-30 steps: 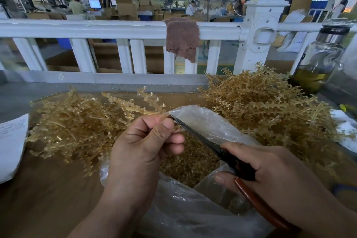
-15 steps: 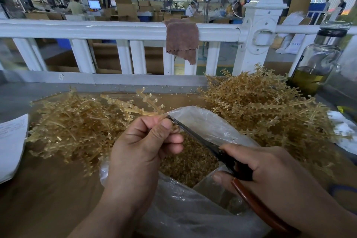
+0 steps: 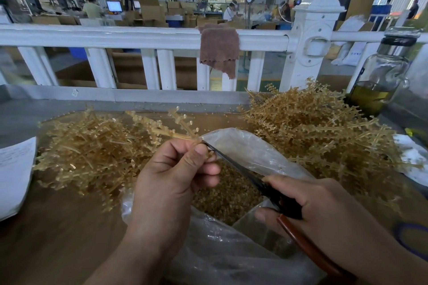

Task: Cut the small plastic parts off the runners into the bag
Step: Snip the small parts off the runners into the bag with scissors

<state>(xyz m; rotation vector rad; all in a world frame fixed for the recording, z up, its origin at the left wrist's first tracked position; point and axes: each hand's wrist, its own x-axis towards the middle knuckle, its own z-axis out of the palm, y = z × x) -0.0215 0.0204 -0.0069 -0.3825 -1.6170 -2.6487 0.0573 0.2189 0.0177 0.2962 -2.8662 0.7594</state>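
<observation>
My left hand (image 3: 171,173) pinches an amber plastic runner (image 3: 162,126) between thumb and fingers, above the open clear plastic bag (image 3: 250,152). My right hand (image 3: 324,213) grips scissors (image 3: 234,164) with a dark blade and reddish-brown handles. The blade tip meets the runner right at my left thumb. Loose small amber parts (image 3: 227,194) fill the bottom of the bag. The runner's branches stick up and to the left of my fingers.
A heap of amber runners (image 3: 88,150) lies at the left and a bigger heap (image 3: 324,136) at the right. White paper (image 3: 14,173) is at the far left. A glass bottle (image 3: 379,76) stands back right. A white railing (image 3: 139,37) carries a brown cloth (image 3: 218,51).
Both hands have stayed nearly still; the scissors blade still sits at the runner by my left thumb, and the view has shifted only slightly.
</observation>
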